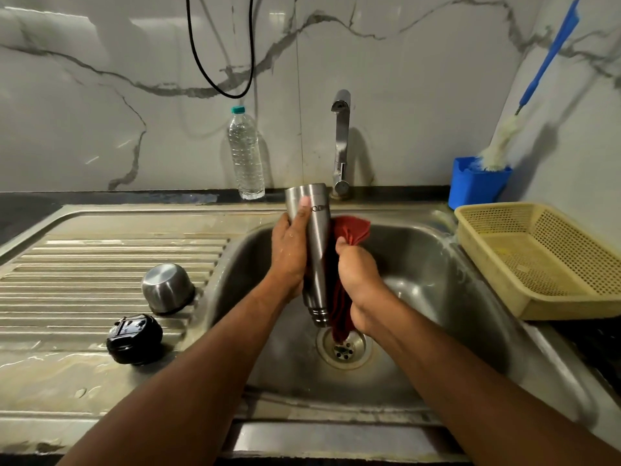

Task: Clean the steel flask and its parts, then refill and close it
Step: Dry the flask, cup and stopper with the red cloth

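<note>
Flask [314, 243] upside down over sink [437, 264], mouth near drain | left hand [289, 253] grip clamped round its body | right hand [361, 280] grip clamped on red cloth [351, 230] against flask | advice: hold firm, wipe full length, turning | cap [168, 286], black stopper [134, 338] wait left on draining board.

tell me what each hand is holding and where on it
Left hand grips the inverted steel flask around its body; right hand grips the red cloth bunched against the flask's side.

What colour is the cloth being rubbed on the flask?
Dark red cloth, gripped by the right hand against the steel flask; head view.
</note>
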The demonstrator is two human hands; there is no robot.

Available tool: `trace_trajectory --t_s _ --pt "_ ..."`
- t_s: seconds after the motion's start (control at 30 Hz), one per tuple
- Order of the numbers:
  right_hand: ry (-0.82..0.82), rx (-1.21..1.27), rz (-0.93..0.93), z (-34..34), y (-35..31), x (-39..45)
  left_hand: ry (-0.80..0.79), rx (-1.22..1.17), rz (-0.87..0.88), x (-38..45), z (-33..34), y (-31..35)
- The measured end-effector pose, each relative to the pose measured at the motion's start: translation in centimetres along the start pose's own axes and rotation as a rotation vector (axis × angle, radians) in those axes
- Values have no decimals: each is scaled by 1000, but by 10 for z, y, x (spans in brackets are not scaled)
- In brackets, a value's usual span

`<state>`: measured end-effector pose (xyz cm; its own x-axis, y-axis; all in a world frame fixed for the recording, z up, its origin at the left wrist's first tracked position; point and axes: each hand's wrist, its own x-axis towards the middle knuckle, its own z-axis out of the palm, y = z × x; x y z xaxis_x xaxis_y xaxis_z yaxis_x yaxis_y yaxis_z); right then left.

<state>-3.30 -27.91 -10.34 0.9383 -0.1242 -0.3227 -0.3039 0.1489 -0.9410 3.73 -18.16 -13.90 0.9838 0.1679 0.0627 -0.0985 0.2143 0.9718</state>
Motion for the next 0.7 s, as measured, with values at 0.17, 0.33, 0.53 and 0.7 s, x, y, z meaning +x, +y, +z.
trace_trajectory --t_s 0.17,0.33,0.53,0.7 --pt "-12 84 124 -9 -5 -6 -93 155 -15 -4 2 3" --pt "55 302 -66 -18 -19 2 -264 223 -56 -9 11 -8" --pt "-13 87 -274 -15 -12 6 -164 176 42 -6 9 -13" --pt "-81 -75 -38 -6 -5 3 105 49 49 2 -1 1"
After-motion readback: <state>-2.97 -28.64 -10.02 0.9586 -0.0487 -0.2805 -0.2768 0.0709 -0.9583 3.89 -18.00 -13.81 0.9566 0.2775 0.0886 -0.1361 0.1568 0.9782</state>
